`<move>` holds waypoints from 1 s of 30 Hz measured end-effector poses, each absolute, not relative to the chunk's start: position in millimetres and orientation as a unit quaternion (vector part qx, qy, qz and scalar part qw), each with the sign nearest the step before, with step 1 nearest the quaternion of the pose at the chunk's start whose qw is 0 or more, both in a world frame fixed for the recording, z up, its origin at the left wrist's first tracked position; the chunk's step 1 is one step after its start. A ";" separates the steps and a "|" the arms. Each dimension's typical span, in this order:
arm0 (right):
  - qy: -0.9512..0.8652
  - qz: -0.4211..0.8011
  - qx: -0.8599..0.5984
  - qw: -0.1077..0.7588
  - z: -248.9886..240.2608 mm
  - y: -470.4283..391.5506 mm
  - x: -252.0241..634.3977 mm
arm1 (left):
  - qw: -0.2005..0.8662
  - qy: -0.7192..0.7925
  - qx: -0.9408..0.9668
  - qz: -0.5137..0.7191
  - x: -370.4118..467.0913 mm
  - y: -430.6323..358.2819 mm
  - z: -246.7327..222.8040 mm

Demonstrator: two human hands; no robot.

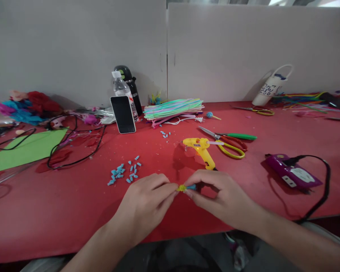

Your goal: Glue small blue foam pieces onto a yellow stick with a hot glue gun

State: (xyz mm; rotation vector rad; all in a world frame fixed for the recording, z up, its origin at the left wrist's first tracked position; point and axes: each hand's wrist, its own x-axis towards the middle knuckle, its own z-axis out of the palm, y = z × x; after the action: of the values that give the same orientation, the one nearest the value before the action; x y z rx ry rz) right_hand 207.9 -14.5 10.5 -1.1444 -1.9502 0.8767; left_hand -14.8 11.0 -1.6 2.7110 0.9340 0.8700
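Note:
Between my two hands, above the front part of the red table, is a small yellow and blue craft piece (182, 188). My left hand (150, 200) pinches its yellow end between thumb and index finger. The fingers of my right hand (221, 196) close on the blue end, hiding part of it. Several short blue pieces (119, 172) lie in a loose cluster beyond my left hand. A yellow hot glue gun (201, 147) rests on its side beyond my right hand, with a clear glue stick (216, 142) poking out of its back.
Scissors with red and yellow handles (232, 149) lie behind the glue gun, beside a green-handled tool (241, 136). A purple power box (291, 172) with a black cord sits right. A phone (123, 114) leans on a bottle (120, 85). Pastel pipe cleaners (172, 108) are bundled at the back.

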 end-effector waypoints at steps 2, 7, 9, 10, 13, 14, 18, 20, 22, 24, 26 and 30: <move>-0.749 0.345 -0.442 0.353 9.0 -14.6 207.4 | 0.073 0.311 0.902 0.289 -15.3 10.7 -2.2; -0.714 0.383 -0.469 0.353 6.2 -16.1 206.0 | 0.069 0.323 0.899 0.288 -18.3 10.3 -2.7; -0.705 0.403 -0.470 0.346 7.4 -16.2 205.5 | 0.073 0.324 0.899 0.284 -18.9 9.9 -2.4; -0.703 0.411 -0.468 0.344 8.3 -16.0 205.3 | 0.076 0.323 0.900 0.283 -18.9 9.6 -2.3; -0.696 0.416 -0.469 0.351 10.7 -14.9 205.3 | 0.088 0.323 0.900 0.279 -18.0 9.0 -2.1; -0.697 0.411 -0.470 0.354 11.0 -14.6 205.4 | 0.093 0.323 0.899 0.279 -17.6 8.8 -2.1; -0.708 0.397 -0.463 0.356 10.9 -13.9 206.1 | 0.137 0.338 0.889 0.277 -15.8 6.8 -1.0; -0.713 0.387 -0.460 0.362 10.7 -13.9 206.3 | 0.162 0.352 0.880 0.274 -15.4 5.0 1.4; -0.718 0.377 -0.454 0.368 10.6 -14.0 206.3 | 0.186 0.360 0.875 0.265 -15.3 3.5 4.7; -0.719 0.376 -0.449 0.373 9.8 -14.4 206.2 | 0.206 0.358 0.873 0.259 -15.4 2.9 7.6; -0.708 0.388 -0.450 0.381 8.0 -14.8 206.0 | 0.213 0.355 0.872 0.261 -15.3 3.3 9.1; -0.680 0.424 -0.459 0.382 4.3 -15.5 205.5 | 0.203 0.358 0.870 0.271 -15.1 4.4 7.7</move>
State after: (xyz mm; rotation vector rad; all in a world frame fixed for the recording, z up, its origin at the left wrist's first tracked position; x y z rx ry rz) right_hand 205.5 -15.5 4.3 -1.1719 -1.7352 1.0828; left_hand -15.1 4.4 7.7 2.4286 0.9998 0.7573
